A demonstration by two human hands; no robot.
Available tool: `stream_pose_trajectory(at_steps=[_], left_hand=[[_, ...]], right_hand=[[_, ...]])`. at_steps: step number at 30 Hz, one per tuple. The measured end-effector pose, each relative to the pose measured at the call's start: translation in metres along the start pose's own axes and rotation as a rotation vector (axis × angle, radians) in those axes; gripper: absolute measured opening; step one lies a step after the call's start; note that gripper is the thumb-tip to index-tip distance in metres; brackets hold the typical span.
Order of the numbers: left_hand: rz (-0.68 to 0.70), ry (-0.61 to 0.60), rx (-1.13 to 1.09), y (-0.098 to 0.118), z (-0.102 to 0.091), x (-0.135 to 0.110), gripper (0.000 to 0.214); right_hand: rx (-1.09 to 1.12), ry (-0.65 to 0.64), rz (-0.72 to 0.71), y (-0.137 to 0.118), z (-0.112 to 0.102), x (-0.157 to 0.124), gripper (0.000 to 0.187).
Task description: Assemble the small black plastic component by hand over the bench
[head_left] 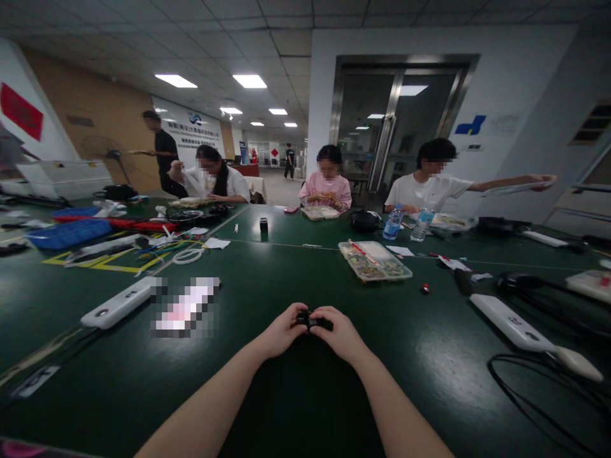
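In the head view, my left hand (282, 329) and my right hand (340, 332) meet over the dark green table. Between them is a small black object (313, 322), and its exact kind cannot be made out. Fingers and thumb of each hand are closed on one side of it, so parts of it are covered. Beyond my hands, slightly right, lies a clear plastic takeaway box (398, 268) with food in its compartments and a red-and-white stick across it. A small red-and-black item (425, 289) sits to the right of my hands.
On the left are a white power strip (121, 301), a blurred-out phone-like slab (188, 306), cables and a blue tray (69, 234). Another power strip (508, 322) with black cables lies right. Two water bottles (393, 222) and a black box (263, 224) stand farther back. Several people are across the table.
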State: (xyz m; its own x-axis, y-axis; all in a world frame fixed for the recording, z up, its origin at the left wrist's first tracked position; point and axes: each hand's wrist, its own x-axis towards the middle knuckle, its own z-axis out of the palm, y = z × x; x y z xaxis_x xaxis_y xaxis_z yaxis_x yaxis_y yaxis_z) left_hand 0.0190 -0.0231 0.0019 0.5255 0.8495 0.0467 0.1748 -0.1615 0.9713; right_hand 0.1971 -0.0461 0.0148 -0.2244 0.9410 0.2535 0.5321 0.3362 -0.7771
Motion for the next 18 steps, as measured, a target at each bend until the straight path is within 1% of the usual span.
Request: stream_pose_trajectory(at_steps=[2,7,10,14,18], left_hand=[[-0.004,0.001,-0.005,-0.002,0.000,0.000,0.036],[0.006,0.010,-0.049,-0.007,-0.001,0.001,0.037],[0.005,0.013,-0.054,-0.008,-0.002,0.001,0.037],[0.005,0.015,-0.052,-0.005,-0.002,0.000,0.037],[-0.005,-0.023,-0.079,0.002,-0.001,-0.002,0.036]], right_hand=[[0.014,-0.017,0.001,0.001,0.001,0.000,0.020],[0.103,0.013,0.016,0.002,0.002,0.000,0.020],[0.131,0.008,0.041,0.002,0.002,0.000,0.021],[0.124,-0.021,0.088,0.000,-0.001,0.000,0.024],[0.187,-0.042,0.092,-0.002,-0.004,-0.001,0.025]])
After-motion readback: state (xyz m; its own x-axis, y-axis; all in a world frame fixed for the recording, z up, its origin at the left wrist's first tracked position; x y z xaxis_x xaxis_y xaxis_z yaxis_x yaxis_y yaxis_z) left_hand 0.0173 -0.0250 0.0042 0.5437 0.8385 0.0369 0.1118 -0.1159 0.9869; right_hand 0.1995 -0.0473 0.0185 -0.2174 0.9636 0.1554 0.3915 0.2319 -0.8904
